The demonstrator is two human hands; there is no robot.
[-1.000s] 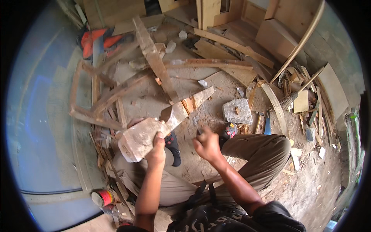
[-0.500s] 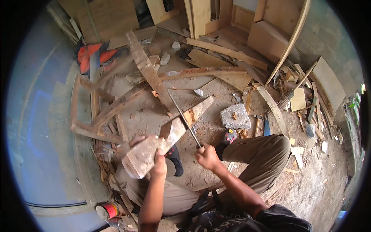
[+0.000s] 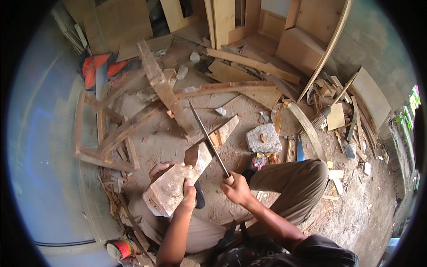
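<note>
My left hand (image 3: 187,193) is closed around the wide near end of a notched wooden piece (image 3: 171,189), its thumb on the top face and fingers over the far left side. The piece slants up to the right above my lap and tapers to a narrow far end. My right fist (image 3: 236,189) grips the short wooden handle of a long tapered metal tool (image 3: 207,138), whose tip points up and left. The tool crosses the piece beside a pale, freshly cut patch (image 3: 216,137). Whether it is a file or a blade I cannot tell.
A rough stone block (image 3: 263,138) sits on the floor beyond my right foot. Old timber frames (image 3: 106,156) and a plank (image 3: 162,86) lie ahead. A broom (image 3: 318,118), offcuts and boards line the right side. At lower left stands a tin can (image 3: 119,249).
The view has shifted slightly, moving the scene left and down. The tool has slid a little against the wood, and its flat side shows more broadly. Both grips remain.
</note>
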